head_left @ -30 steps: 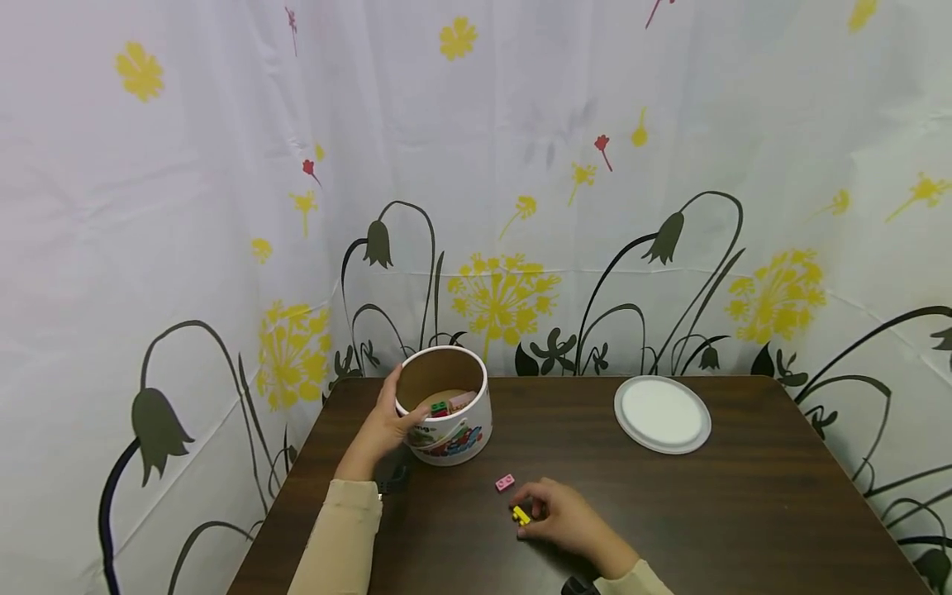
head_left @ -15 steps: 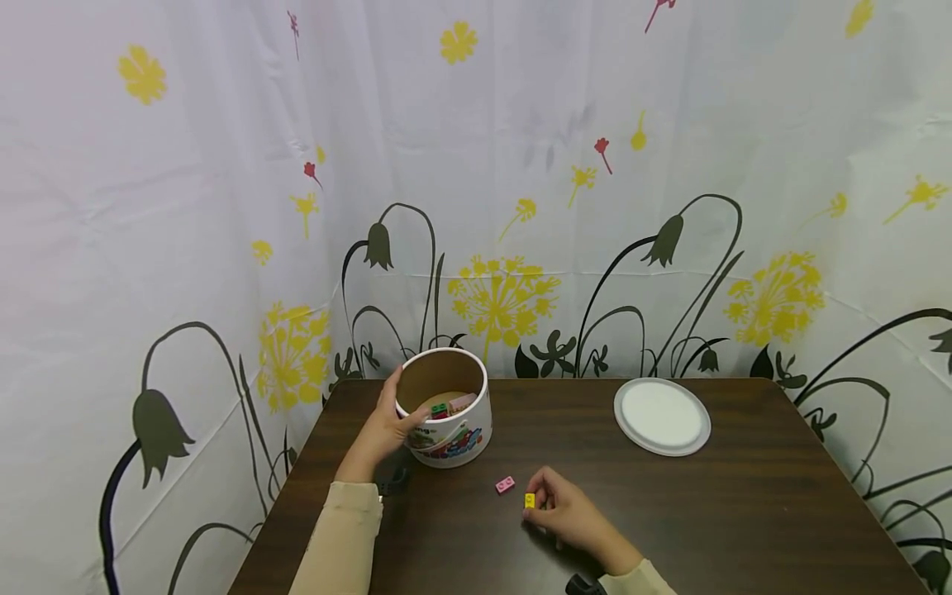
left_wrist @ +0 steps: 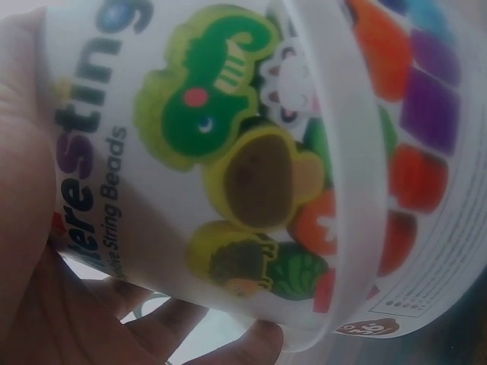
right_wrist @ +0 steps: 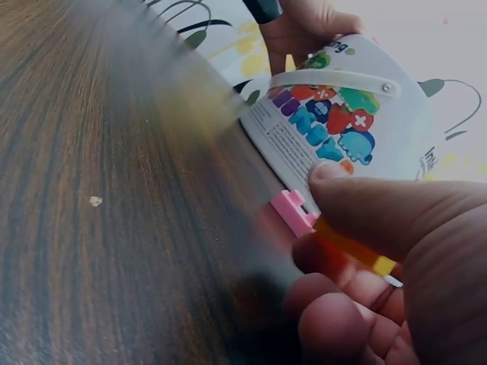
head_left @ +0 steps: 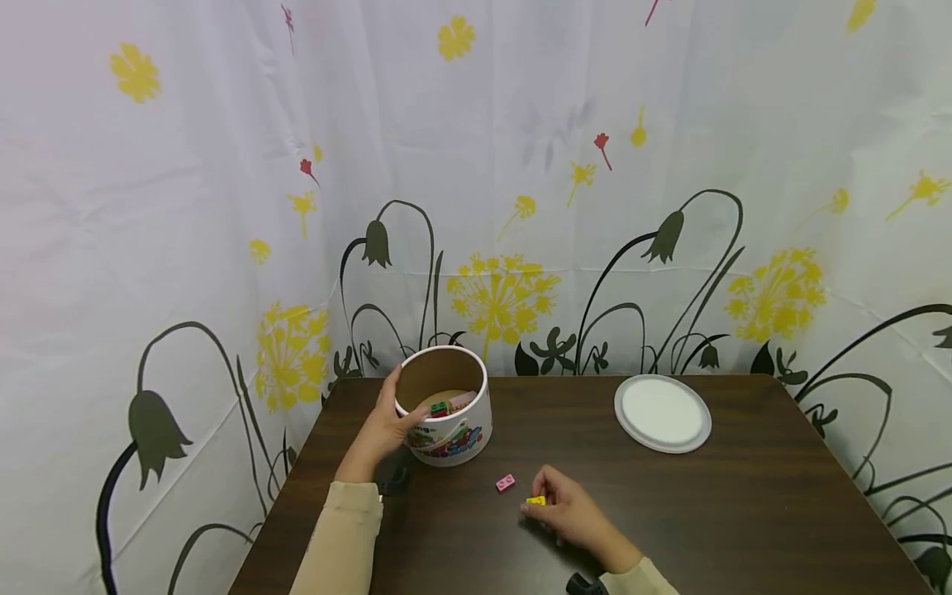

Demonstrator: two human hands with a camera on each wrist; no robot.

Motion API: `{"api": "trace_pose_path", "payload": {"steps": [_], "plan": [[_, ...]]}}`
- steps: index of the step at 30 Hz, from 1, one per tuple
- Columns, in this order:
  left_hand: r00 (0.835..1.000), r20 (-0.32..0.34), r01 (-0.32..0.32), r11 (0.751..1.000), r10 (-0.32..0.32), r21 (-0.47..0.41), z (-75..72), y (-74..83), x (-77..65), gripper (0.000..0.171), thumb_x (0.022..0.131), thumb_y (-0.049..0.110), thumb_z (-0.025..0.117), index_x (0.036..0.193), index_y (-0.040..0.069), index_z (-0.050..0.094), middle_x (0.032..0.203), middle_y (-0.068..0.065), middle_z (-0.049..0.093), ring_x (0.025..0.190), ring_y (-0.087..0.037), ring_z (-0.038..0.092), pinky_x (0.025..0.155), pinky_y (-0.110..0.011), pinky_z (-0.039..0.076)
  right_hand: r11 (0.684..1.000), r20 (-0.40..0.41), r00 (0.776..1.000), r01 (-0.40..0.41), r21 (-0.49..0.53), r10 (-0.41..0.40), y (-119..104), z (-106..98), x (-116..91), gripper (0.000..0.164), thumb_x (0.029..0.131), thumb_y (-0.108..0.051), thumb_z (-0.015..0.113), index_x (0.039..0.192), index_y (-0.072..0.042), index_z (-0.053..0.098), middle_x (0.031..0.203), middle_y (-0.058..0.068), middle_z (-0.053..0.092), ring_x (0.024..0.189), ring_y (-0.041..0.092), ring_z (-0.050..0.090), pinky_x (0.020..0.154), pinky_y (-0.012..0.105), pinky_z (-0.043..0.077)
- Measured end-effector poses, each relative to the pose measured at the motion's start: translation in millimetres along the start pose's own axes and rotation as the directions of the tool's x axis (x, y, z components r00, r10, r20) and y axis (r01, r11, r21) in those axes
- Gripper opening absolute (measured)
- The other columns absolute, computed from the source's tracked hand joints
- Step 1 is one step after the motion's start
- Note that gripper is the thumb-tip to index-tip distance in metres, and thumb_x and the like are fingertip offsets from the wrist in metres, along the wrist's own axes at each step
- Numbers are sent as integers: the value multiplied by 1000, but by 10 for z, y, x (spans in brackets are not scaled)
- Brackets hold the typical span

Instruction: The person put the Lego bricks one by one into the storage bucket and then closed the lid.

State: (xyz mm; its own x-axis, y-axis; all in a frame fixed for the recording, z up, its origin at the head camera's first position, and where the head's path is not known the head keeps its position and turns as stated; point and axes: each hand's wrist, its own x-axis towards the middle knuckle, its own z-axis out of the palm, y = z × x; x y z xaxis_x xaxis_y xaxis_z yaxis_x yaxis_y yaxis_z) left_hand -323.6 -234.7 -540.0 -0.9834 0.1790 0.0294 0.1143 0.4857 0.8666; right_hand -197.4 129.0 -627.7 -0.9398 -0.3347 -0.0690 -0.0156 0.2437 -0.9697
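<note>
My left hand (head_left: 387,426) grips the left rim of a white bucket (head_left: 454,446), thumb over the front edge. Cartoon prints and a white handle (left_wrist: 358,152) fill most of the left wrist view. Inside the bucket, a green brick (head_left: 439,408) and pale pink pieces (head_left: 463,402) show. Between thumb and fingers, my right hand (head_left: 573,516) pinches a yellow toy brick (head_left: 536,500) close over the table; in the right wrist view the thumb partly covers the brick (right_wrist: 358,247). A small pink brick (head_left: 506,483) with studs lies on the table between that hand and the bucket.
A round white lid-like disc (head_left: 664,415) lies at the back right of the dark wooden table (head_left: 744,496). Behind the table's far edge hangs a white curtain (head_left: 476,124) printed with flowers. The bucket stands near the back left.
My right hand has shifted slightly right and away from me, and the yellow brick has turned between its fingers. The left hand, bucket and pink brick have stayed in place.
</note>
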Motion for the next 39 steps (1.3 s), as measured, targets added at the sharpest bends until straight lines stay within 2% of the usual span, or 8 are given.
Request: {"api": "trace_pose_path", "payload": {"steps": [14, 19, 24, 27, 34, 36, 37, 39], "plan": [[1000, -27, -14, 999, 15, 31, -61, 49, 30, 113, 97, 41, 79, 176, 18, 2, 179, -25, 12, 157, -53, 31, 128, -70, 29, 998, 7, 1000, 25, 60, -25, -37, -13, 124, 21, 110, -28, 67, 118, -9, 63, 93, 11, 71, 56, 14, 60, 40, 28, 47], [1000, -14, -15, 999, 16, 42, -66, 22, 27, 111, 97, 39, 78, 176, 19, 2, 180, -23, 11, 159, -51, 30, 129, -69, 29, 988, 22, 992, 124, 88, -127, -208, -12, 260, 23, 106, -20, 72, 121, -5, 62, 103, 22, 76, 66, 15, 66, 45, 25, 50], [1000, -6, -26, 999, 26, 35, -55, 26, 26, 111, 98, 37, 77, 176, 18, 1, 180, -24, 11, 158, -52, 31, 128, -70, 30, 963, -143, 954, 269, 10, -265, -687, 4, 565, 20, 101, -20, 79, 115, -7, 71, 93, 9, 59, 72, 12, 52, 59, 21, 45], [1000, 2, -23, 999, 23, 25, -35, 16, 24, 112, 98, 38, 78, 176, 17, 1, 180, -24, 11, 158, -52, 31, 128, -70, 30, 953, -199, 946, 280, 117, -254, -976, 16, 793, 23, 105, -20, 75, 118, -5, 65, 88, 2, 53, 65, 11, 46, 55, 23, 40], [1000, -9, -9, 1000, 10, 28, -7, 16, 29, 112, 98, 40, 79, 176, 19, 3, 179, -24, 14, 156, -52, 34, 127, -70, 32, 884, -191, 947, 310, 350, -257, -1552, 134, 1470, 19, 113, -31, 60, 116, -12, 55, 78, 0, 56, 54, 11, 44, 46, 24, 37], [1000, -13, -5, 1000, 5, 30, -4, 15, 30, 111, 98, 39, 80, 176, 19, 3, 179, -24, 15, 156, -52, 34, 127, -70, 32, 867, -183, 949, 311, 390, -258, -1658, 206, 1663, 26, 115, -35, 55, 121, -9, 54, 77, -1, 54, 56, 10, 43, 48, 24, 36], [1000, -12, -2, 999, 3, 35, -1, 10, 30, 112, 98, 40, 80, 176, 18, 3, 178, -25, 15, 156, -52, 35, 126, -70, 33, 869, -176, 951, 304, 390, -254, -1677, 252, 1752, 27, 116, -34, 52, 121, -8, 54, 76, -1, 52, 56, 11, 42, 48, 25, 35], [1000, -12, 9, 1000, -8, 30, 7, -4, 27, 110, 99, 39, 79, 176, 20, 3, 178, -24, 15, 155, -52, 36, 126, -70, 33, 914, -174, 955, 283, 290, -241, -1696, 329, 1868, 32, 118, -38, 47, 125, -7, 53, 84, -2, 54, 66, 11, 48, 59, 27, 39]]}}
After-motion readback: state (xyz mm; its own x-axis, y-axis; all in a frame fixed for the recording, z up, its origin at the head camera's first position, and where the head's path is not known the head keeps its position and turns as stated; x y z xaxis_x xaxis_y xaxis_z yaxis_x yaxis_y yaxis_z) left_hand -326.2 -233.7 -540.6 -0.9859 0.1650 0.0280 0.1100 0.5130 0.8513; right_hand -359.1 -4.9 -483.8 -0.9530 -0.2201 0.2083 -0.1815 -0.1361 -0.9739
